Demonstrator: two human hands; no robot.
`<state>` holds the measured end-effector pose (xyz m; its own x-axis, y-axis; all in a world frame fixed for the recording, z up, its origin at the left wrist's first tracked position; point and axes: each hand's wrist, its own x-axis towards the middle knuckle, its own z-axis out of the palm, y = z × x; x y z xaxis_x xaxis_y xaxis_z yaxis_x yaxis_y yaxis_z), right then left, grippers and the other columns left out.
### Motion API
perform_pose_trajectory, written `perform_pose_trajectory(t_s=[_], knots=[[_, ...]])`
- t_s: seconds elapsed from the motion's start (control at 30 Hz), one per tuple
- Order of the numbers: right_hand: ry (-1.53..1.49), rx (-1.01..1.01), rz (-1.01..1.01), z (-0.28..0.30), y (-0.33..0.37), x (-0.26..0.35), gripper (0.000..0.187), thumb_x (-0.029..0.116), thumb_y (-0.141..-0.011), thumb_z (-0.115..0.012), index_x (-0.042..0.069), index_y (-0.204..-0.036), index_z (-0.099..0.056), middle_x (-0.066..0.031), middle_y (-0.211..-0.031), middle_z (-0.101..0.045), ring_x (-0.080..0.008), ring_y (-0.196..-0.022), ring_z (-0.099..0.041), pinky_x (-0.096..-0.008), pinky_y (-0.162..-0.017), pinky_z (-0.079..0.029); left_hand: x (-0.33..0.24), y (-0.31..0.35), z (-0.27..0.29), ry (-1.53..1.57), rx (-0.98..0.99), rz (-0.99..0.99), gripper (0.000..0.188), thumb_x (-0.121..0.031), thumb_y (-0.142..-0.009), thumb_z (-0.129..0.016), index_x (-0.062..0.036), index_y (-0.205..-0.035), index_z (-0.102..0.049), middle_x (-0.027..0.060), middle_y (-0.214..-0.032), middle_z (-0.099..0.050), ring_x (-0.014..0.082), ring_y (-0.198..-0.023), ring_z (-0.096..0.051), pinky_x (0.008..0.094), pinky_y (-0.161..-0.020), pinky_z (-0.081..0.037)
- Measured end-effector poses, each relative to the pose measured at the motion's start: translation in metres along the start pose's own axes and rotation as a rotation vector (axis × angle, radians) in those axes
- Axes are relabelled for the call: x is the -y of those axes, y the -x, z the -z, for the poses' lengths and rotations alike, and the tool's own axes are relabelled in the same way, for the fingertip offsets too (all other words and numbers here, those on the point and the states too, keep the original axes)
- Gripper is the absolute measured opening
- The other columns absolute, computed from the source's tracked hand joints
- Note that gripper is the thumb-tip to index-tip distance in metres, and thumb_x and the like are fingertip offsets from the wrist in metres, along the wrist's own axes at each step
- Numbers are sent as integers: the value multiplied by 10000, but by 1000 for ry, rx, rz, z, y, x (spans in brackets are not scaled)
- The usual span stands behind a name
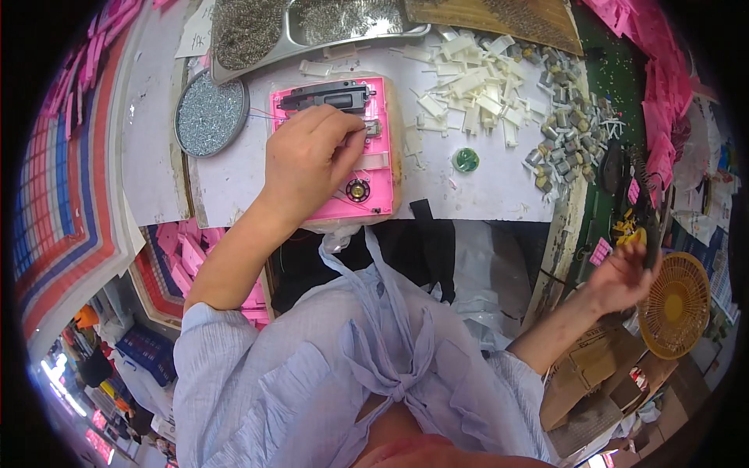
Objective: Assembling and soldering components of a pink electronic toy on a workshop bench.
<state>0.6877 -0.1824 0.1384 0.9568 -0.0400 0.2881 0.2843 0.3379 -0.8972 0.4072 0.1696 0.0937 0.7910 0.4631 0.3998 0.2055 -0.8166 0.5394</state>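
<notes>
A pink plastic housing [328, 207] lies on the worktable in front of me. It bears a black bar-shaped part [328, 97], a small round speaker [357, 190] and thin wires. My left hand [308, 156] rests over it, thumb and forefinger pinched at a small grey metal part [373, 129] by the right edge; the fingers hide what else is between them. Out at the far right, my right hand [622, 279] is raised with its fingers curled beside a small yellow object [638, 237] and a dark upright shape. What those fingers hold cannot be made out.
A round dish of small screws [211, 113] stands left of the housing. Metal trays [292, 35] of springs are behind it. White plastic pieces [472, 78] and small motors [562, 144] lie in heaps to the right, near a green round container [466, 160]. A yellow basket [675, 304] sits far right.
</notes>
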Motion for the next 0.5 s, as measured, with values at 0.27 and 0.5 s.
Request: perform_pose_trajectory(t_s=[0.27, 0.5], knots=[[137, 840, -209, -118, 117, -58, 230, -15, -856, -739, -28, -1081, -691, -94, -891, -664, -141, -701, -588, -237, -640, -446, -6, -5, -4, -80, 10, 63, 104, -48, -812, -785, -28, -882, -711, 89, -790, -676, 243, -687, -667, 338, -627, -528], [176, 1011, -87, -143, 126, -73, 255, -14, -837, -772, -8, -1081, -695, -64, -743, -594, -133, -619, -518, -260, -558, -379, -9, -10, 0, -119, 82, 85, 82, -56, -826, -767, -28, -880, -712, 99, -802, -680, 277, -722, -674, 364, -653, -533]])
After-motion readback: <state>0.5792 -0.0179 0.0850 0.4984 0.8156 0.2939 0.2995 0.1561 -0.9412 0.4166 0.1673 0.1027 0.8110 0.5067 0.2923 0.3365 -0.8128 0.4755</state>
